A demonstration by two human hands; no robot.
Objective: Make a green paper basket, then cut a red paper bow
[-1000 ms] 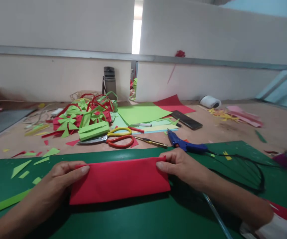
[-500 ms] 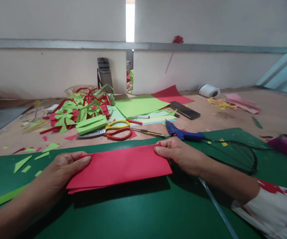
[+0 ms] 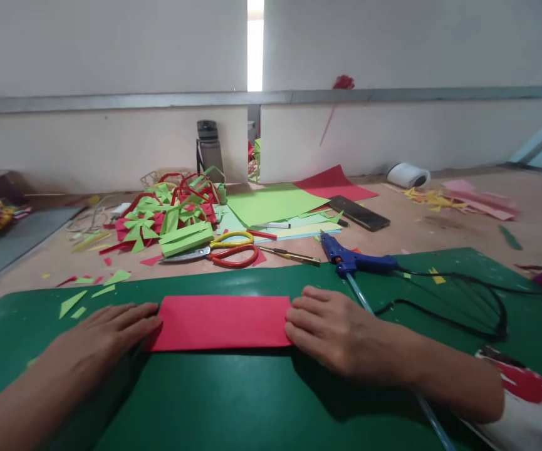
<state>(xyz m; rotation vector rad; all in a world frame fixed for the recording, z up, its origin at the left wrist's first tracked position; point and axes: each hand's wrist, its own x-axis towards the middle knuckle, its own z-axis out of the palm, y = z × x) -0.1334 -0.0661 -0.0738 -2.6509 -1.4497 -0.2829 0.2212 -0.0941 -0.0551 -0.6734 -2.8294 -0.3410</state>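
A folded sheet of red paper (image 3: pixel 226 322) lies flat, long side across, on or just over the green cutting mat (image 3: pixel 195 401). At its left end my left hand (image 3: pixel 115 335) grips the edge, fingers together on top and the thumb out of sight. My right hand (image 3: pixel 329 329) closes on the right end with curled fingers; its thumb is hidden too. Just beyond the right hand rests a blue glue gun (image 3: pixel 358 260), a clear glue stick (image 3: pixel 359 293) running from it under my right forearm.
Behind the mat lie scissors (image 3: pixel 233 255), a craft knife (image 3: pixel 289 255), a phone (image 3: pixel 359 213) and green paper sheets (image 3: pixel 275 203). Red and green paper pieces (image 3: pixel 167 210) are heaped at left, before a bottle (image 3: pixel 210 147). The glue gun's black cable (image 3: pixel 500 313) loops at right.
The red paper has come down from a tilted hold to lying flat and level. Both hands have lowered with it, thumbs no longer on top. The view has shifted slightly.
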